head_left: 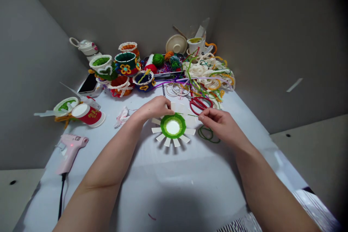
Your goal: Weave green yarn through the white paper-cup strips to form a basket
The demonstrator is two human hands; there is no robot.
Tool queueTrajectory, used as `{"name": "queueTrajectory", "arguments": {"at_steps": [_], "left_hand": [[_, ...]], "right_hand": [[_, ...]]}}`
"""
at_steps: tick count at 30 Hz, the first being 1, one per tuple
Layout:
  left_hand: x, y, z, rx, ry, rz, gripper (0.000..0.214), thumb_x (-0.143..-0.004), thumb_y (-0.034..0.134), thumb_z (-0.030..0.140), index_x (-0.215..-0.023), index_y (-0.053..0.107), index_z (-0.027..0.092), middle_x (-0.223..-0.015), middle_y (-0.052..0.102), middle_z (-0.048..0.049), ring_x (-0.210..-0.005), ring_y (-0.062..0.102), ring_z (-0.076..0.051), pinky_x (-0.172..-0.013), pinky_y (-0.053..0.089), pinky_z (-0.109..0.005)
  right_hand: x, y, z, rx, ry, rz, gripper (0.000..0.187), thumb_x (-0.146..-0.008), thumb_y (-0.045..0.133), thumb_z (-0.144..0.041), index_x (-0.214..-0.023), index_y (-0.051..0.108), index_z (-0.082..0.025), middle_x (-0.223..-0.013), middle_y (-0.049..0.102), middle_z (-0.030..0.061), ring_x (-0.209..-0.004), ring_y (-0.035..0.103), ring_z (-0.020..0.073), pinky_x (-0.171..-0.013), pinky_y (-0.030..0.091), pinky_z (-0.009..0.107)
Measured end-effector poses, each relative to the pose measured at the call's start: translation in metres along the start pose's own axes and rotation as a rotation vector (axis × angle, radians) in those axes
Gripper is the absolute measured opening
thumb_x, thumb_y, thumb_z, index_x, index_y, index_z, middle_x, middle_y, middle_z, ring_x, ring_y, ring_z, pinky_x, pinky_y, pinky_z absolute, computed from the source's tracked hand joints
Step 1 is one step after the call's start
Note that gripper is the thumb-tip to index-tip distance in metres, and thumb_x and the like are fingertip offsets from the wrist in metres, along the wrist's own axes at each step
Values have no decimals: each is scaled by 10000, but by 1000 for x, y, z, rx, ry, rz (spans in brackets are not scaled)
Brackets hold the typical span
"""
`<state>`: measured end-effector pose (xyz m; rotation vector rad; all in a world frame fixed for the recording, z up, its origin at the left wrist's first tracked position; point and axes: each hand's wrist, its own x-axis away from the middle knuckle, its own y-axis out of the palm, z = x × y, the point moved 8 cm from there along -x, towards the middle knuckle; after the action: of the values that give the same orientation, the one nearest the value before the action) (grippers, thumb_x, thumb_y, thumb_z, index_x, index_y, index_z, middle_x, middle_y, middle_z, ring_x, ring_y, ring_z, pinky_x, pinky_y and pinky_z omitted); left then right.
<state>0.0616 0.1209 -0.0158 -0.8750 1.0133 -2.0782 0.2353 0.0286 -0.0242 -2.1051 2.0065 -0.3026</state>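
Green-ringed white piece (173, 127), its strips splayed like petals, is at the middle of the white table (163, 185).
The left hand (160, 107) pinches its far edge, while the right hand (220, 122) pinches green yarn (193, 115) between thumb and fingers, just right of the strips. Loose green loops (208, 140) lie beside the right hand; red-handled scissors (200, 102) rest just beyond it.

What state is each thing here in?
White slit paper cup: strips splayed, green yarn ringing its middle.
Thin green strand: tip pinched by right hand.
Left hand: holding slit cup.
Pink plastic glue gun: on its side, red light lit.
Red and white paper cup: tipped over.
Red-handled scissors: lying down, blade opening unclear.
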Motion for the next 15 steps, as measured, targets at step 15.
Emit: {"name": "queueTrajectory", "arguments": {"at_steps": [15], "left_hand": [[-1,-6,-15,60,-110,22,261,-674,634,408,-739,653,157,-746,659,-36,-680,565,-155,-592,393,-252]], "right_hand": [[1,20,8,510,-88,-207,197,-816,479,-257,-673,580,-167,-589,548,-5,-534,431,105,-510,300,229]]}}
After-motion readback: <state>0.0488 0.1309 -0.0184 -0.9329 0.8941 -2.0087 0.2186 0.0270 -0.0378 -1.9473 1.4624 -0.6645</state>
